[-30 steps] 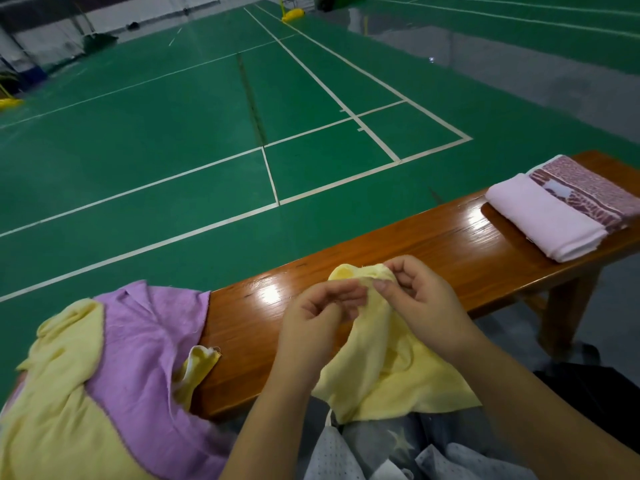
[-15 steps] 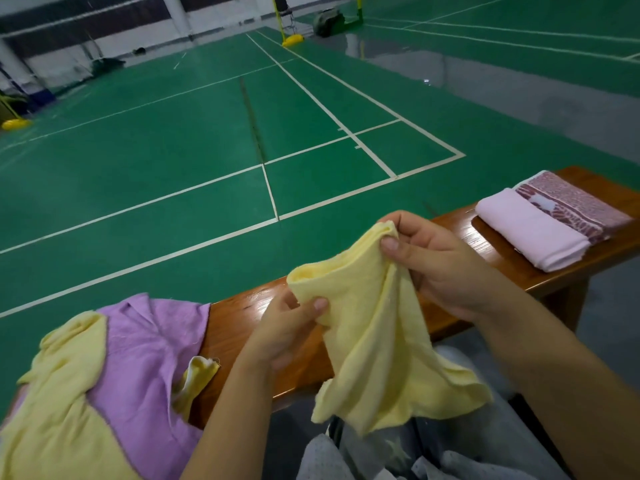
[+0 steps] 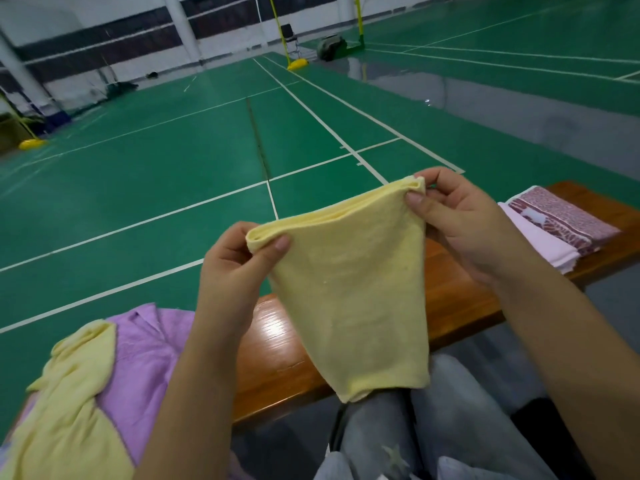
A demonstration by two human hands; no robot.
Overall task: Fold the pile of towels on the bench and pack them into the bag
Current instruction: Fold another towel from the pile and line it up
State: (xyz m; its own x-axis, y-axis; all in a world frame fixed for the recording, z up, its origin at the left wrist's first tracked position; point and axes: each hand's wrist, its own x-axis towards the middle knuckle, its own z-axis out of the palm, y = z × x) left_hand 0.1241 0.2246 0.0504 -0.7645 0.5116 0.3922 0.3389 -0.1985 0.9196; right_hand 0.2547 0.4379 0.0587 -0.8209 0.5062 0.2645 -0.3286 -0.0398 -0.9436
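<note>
Yellow towel (image 3: 349, 292) hangs — hands (image 3: 235, 268) pinch its top corners.

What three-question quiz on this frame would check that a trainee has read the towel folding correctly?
1. True or false: the yellow towel lies flat on the bench.
2. Which hand pinches the higher corner of the held towel? A) left hand B) right hand C) neither
3. Fill in: the folded towels sit at the bench's ____ end as the person sees it, and the unfolded pile at the other.

Key
1. False: both hands hold it up in the air by its top corners, and it hangs down doubled over.
2. B
3. right
</note>
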